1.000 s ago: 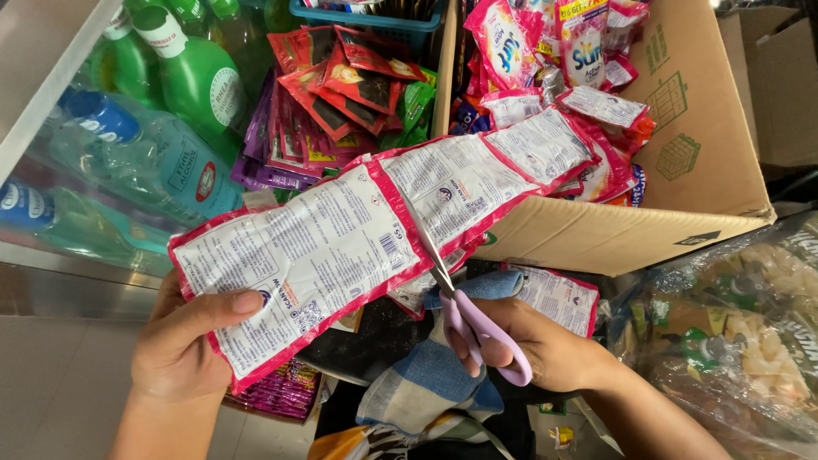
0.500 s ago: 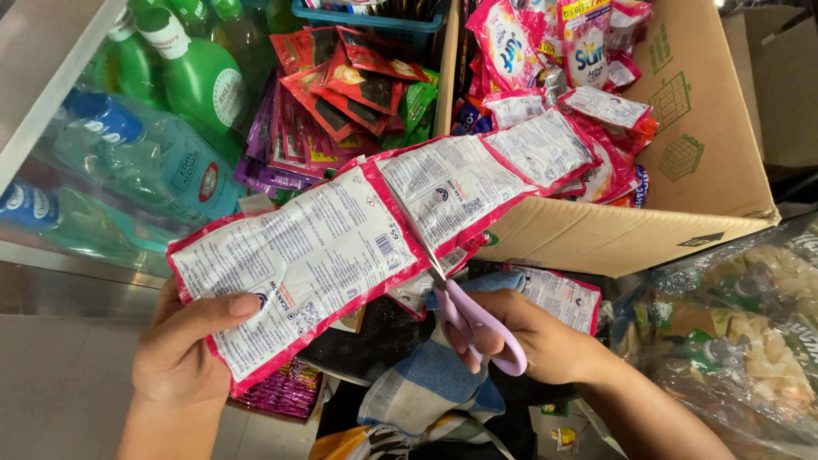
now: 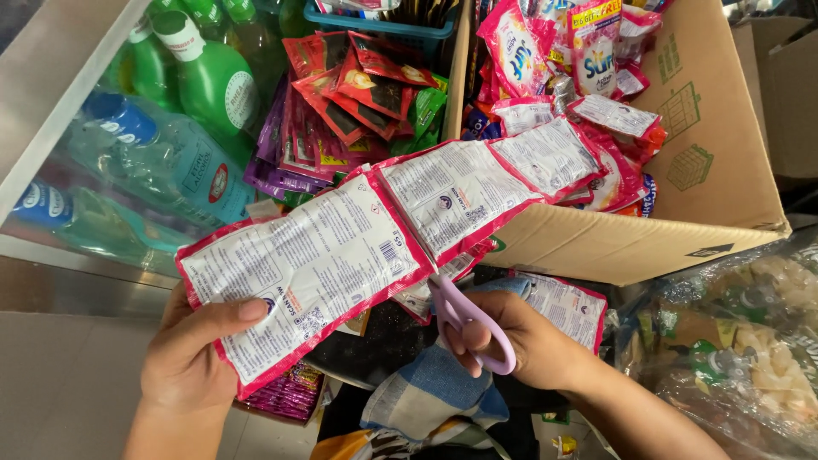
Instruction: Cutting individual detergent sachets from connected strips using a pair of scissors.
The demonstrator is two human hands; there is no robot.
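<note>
Here, L hand (image 3: 192,358) holds 3-sachet strip (image 3: 400,230); R hand (image 3: 532,345), 1 scissors (image 3: 469,319).

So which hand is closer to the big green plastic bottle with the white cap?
Left. The left hand holds the strip of red-edged white sachets below the green plastic bottle. The right hand, gripping the purple-handled scissors, is lower and farther right.

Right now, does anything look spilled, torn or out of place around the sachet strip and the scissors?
Nothing stands out. The left hand holds the sachet strip flat; the strip runs unbroken up to the cardboard box. The right hand has purple scissors at the seam between two sachets. The loose heaps of sachets behind look untidy, not spilled.
</note>
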